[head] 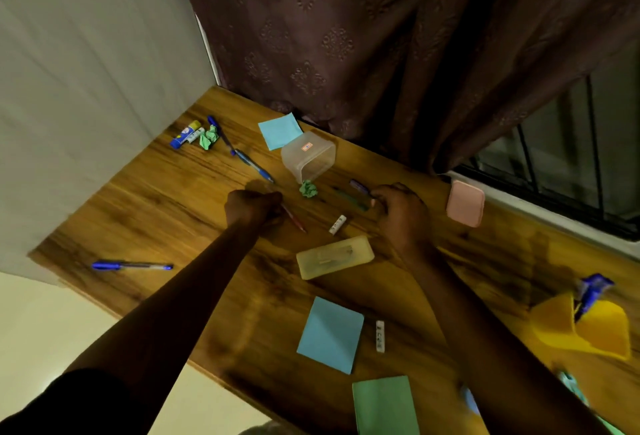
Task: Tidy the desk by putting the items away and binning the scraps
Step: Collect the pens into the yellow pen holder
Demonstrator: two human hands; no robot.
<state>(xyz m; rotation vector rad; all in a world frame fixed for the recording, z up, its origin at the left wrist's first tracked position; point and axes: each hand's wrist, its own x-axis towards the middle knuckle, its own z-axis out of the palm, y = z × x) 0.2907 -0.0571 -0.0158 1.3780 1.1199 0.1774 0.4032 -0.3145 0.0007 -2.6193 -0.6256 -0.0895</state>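
My left hand [254, 207] is closed around a red pen [294, 219] whose tip points toward me. My right hand [401, 212] rests on the wooden desk [156, 199], fingers curled at the end of a dark green pen [349, 196] and a purple pen [358, 186]; whether it grips either is unclear. A clear plastic tub [308, 155] lies on its side, with a crumpled green paper scrap [308, 188] at its mouth. A second green scrap [209, 137] lies at the far left beside a glue stick [185, 134].
Blue pens [254, 166] [131, 265], a yellowish pencil case [335, 257], white erasers [337, 225] [380, 336], blue notes [280, 130] [330, 334], a green note [384, 405], a pink case [465, 203] and a yellow holder [585, 330] lie about. A curtain hangs behind.
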